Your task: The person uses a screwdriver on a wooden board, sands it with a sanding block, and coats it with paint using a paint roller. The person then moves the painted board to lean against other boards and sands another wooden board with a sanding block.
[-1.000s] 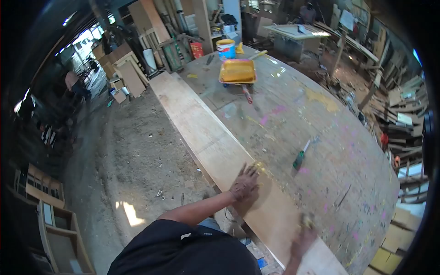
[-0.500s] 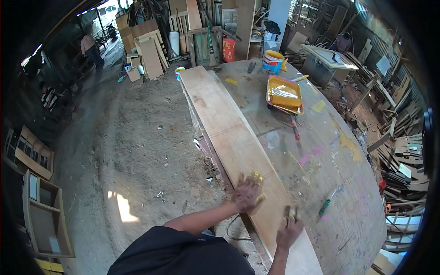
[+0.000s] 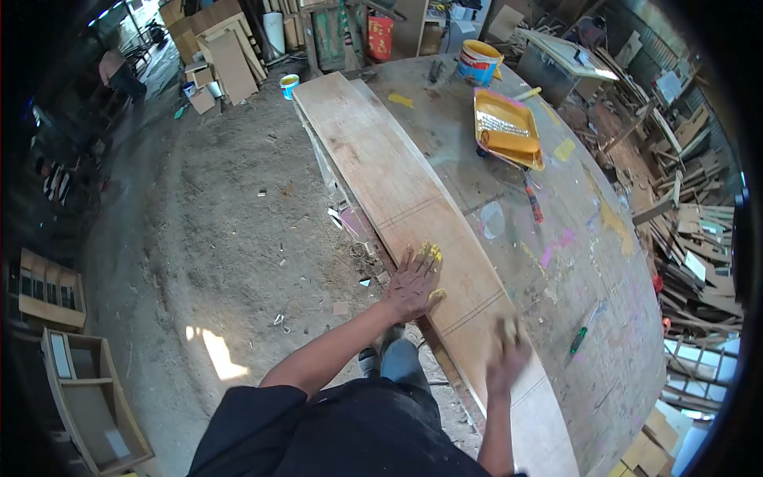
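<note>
A long, pale plywood board point(image 3: 381, 171) with pencil lines across it lies along the left edge of the worktable. My left hand point(image 3: 413, 285) rests flat on the board's left edge, fingers stretched out, yellow paint on the fingertips. Closer to my body, my right hand point(image 3: 509, 358) is over the board's right side. Motion smears its fingers, so whether it holds anything is unclear. To the right of the board lies a green-handled screwdriver point(image 3: 582, 334). Farther up are a paint tray point(image 3: 502, 111) with yellow paint and a paint roller point(image 3: 510, 144) inside it.
The worktable point(image 3: 517, 262) carries paint stains. A paint bucket point(image 3: 478, 63) stands at its far end; a smaller paint tub point(image 3: 290, 86) is beyond the board. Wooden cabinet frames point(image 3: 95, 397) sit on the floor at left. Scrap wood point(image 3: 699, 246) is piled at right. Another person point(image 3: 119, 73) is at far left.
The view has tilted downward. My left hand has slid farther up the board and lies flat there. My right hand has also moved forward along the board.
</note>
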A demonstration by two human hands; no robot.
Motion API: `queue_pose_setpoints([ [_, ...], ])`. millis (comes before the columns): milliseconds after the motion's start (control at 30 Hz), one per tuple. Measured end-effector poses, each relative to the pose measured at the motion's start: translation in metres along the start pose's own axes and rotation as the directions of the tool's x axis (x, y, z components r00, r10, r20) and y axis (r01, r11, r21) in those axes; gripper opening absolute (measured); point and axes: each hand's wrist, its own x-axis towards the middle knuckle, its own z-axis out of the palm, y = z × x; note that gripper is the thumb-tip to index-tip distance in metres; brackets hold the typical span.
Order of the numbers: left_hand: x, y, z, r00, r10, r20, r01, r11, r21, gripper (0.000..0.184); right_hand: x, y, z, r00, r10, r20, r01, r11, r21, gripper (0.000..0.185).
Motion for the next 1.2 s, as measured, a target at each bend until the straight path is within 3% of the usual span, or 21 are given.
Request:
queue_pose_setpoints([
  [33,-0.001,-0.007,0.005,1.0,0.01,0.007,-0.01,1.0,-0.003,0.085,0.033,-0.014,0.027,0.999,0.012,0.045,-0.014,0.999,0.038,0.062],
  [100,-0.002,-0.028,0.019,0.997,0.06,-0.041,-0.068,0.97,-0.233,0.08,0.076,-0.029,0.053,0.996,-0.053,0.065,0.05,0.997,0.052,0.057],
  [167,-0.009,-0.045,0.007,0.996,0.013,-0.084,-0.028,0.981,-0.19,0.079,0.098,-0.032,0.079,0.987,-0.148,0.06,0.148,0.989,0.018,0.047],
  [300,0.001,-0.118,-0.03,0.971,-0.17,-0.169,0.152,0.982,-0.116,0.081,0.048,-0.018,0.033,0.961,-0.183,0.208,0.175,0.983,0.056,0.034],
  [400,0.014,-0.155,-0.047,0.981,-0.139,-0.132,0.12,0.982,-0.143,0.075,0.055,-0.04,0.035,0.971,-0.171,0.168,0.158,0.983,0.088,0.034],
  [467,0.019,-0.162,-0.053,0.984,-0.101,-0.15,0.071,0.979,-0.191,0.065,0.088,-0.052,0.06,0.976,-0.135,0.172,0.129,0.991,0.048,0.035],
  [600,0.026,-0.169,-0.068,0.993,-0.104,-0.064,0.092,0.981,-0.168,0.068,0.211,-0.108,0.132,0.943,-0.234,0.238,0.205,0.969,0.14,0.03],
  [700,0.034,-0.182,-0.078,0.99,-0.107,-0.093,0.085,0.974,-0.21,0.058,0.293,-0.138,0.205,0.915,-0.341,0.217,0.311,0.936,0.164,0.023],
  [767,0.039,-0.198,-0.08,0.987,-0.111,-0.118,0.06,0.927,-0.371,0.044,0.346,-0.169,0.25,0.91,-0.37,0.186,0.336,0.922,0.192,0.018],
  [800,0.046,-0.206,-0.082,0.963,-0.145,-0.228,0.041,0.911,-0.409,0.033,0.37,-0.187,0.266,0.906,-0.384,0.178,0.345,0.914,0.214,0.017],
  [833,0.055,-0.221,-0.084,0.961,-0.154,-0.23,0.047,0.91,-0.413,0.033,0.39,-0.203,0.277,0.902,-0.398,0.168,0.356,0.905,0.234,0.017],
  [900,0.071,-0.261,-0.08,0.908,-0.214,-0.361,0.1,0.946,-0.309,0.033,0.411,-0.221,0.293,0.905,-0.394,0.161,0.359,0.909,0.21,0.021],
  [967,0.095,-0.32,-0.08,0.844,-0.314,-0.434,0.201,0.937,-0.286,0.052,0.409,-0.222,0.296,0.9,-0.407,0.157,0.378,0.907,0.184,0.027],
  [1033,0.13,-0.38,-0.08,0.674,-0.527,-0.517,0.435,0.849,-0.298,0.072,0.376,-0.207,0.279,0.876,-0.422,0.235,0.391,0.905,0.166,0.032],
  [1067,0.145,-0.41,-0.075,0.664,-0.536,-0.521,0.435,0.844,-0.314,0.072,0.356,-0.205,0.256,0.862,-0.403,0.307,0.374,0.915,0.15,0.033],
  [1133,0.17,-0.466,-0.066,0.482,-0.698,-0.53,0.584,0.707,-0.399,0.08,0.324,-0.202,0.233,0.876,-0.348,0.333,0.33,0.937,0.112,0.026],
  [1200,0.185,-0.495,-0.067,0.474,-0.751,-0.459,0.572,0.659,-0.488,0.078,0.319,-0.211,0.232,0.887,-0.328,0.326,0.308,0.945,0.112,0.026],
])
